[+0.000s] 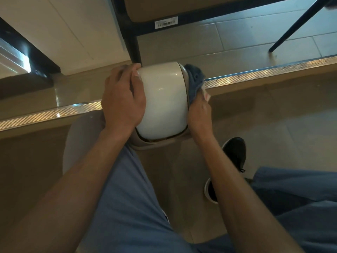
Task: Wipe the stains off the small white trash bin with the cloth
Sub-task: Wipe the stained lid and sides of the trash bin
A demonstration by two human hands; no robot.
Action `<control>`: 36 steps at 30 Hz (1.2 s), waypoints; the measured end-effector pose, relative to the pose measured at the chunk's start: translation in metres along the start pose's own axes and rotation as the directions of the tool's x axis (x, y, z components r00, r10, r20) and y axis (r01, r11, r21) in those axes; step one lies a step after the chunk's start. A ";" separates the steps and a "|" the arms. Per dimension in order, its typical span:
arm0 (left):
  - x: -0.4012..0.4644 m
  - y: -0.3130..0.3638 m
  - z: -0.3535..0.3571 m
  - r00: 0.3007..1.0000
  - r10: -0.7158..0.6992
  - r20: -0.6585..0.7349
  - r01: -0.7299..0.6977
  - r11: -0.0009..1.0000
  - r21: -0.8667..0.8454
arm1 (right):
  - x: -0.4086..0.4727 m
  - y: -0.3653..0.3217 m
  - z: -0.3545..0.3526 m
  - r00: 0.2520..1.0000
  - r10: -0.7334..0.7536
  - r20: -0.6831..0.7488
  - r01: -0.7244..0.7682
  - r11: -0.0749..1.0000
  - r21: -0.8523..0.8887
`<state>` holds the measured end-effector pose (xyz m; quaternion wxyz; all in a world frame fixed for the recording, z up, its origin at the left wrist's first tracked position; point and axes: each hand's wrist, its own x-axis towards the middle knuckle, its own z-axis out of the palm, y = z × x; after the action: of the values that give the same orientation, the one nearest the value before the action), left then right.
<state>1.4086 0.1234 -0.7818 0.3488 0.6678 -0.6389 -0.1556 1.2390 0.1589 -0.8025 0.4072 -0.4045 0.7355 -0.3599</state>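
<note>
Bin [164, 103], small and white with a smooth glossy top, stands in the middle of the view, on the floor [273, 125] just in front of the person's knees and near a metal strip [264, 73] that crosses the floor. The left hand [122, 99] lies on the left side of the bin, with fingers spread and curved around its rounded edge, holding it. The right hand [199, 114] is at the right side of the bin and pinches a blue cloth [195, 79], which is pressed against the bin's right upper edge. The cloth sticks out above the fingers. Behind the bin stands a dark table leg [134, 44], touching or almost touching it. A black shoe [234, 154] rests on the floor to the right, beside the blue trousers [131, 207].
</note>
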 end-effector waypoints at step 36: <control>-0.005 0.002 0.007 0.998 -0.066 -0.026 0.067 0.997 0.034 | -0.067 0.044 0.021 0.907 0.344 -0.245 -0.277 0.922 0.269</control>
<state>1.4019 0.1265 -0.7865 0.3397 0.6964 -0.6147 -0.1475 1.2669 0.2330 -0.8283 0.3921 -0.1754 0.7957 -0.4271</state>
